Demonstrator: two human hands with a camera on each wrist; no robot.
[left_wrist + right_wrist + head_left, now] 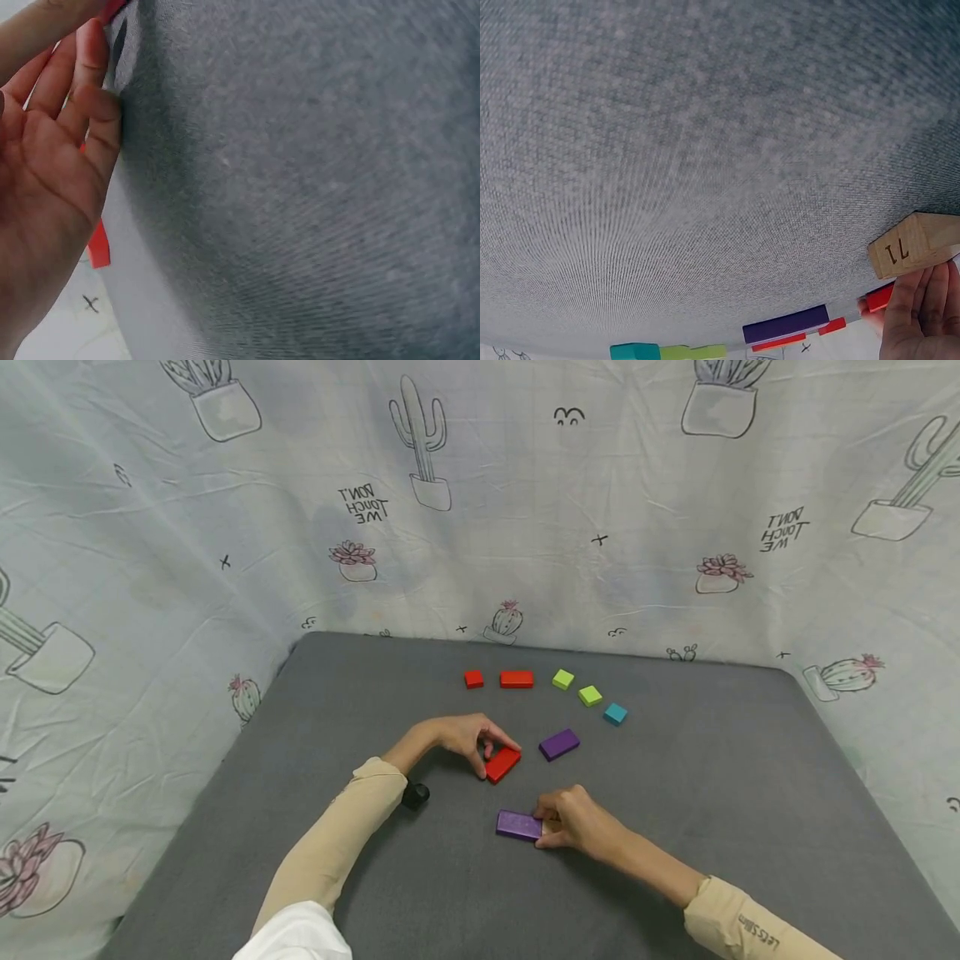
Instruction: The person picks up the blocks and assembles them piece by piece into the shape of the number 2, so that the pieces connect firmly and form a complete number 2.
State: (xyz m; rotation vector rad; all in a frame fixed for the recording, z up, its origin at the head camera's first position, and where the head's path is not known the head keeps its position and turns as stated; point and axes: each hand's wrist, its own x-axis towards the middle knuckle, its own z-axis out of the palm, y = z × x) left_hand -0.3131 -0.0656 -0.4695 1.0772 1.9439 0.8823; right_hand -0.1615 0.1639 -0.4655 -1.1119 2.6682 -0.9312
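In the head view my left hand [468,737] holds a red block [503,765] by its ends between thumb and fingers, on the grey table. The palm and fingers of this hand [56,142] fill the left side of the left wrist view. Nearer the front edge, my right hand [577,820] pinches a plain wooden block [909,249] with dark markings on its end. This block sits against the right end of a purple block [517,825]. A second purple block [559,744] lies apart, beyond both hands.
Farther back lie a small red block [474,679], a longer red block [517,679], two lime green blocks [563,678] and a teal block [616,714]. Behind the grey table [712,760] hangs a white cloth [525,485] printed with cacti. A black wrist device [415,794] is on the left wrist.
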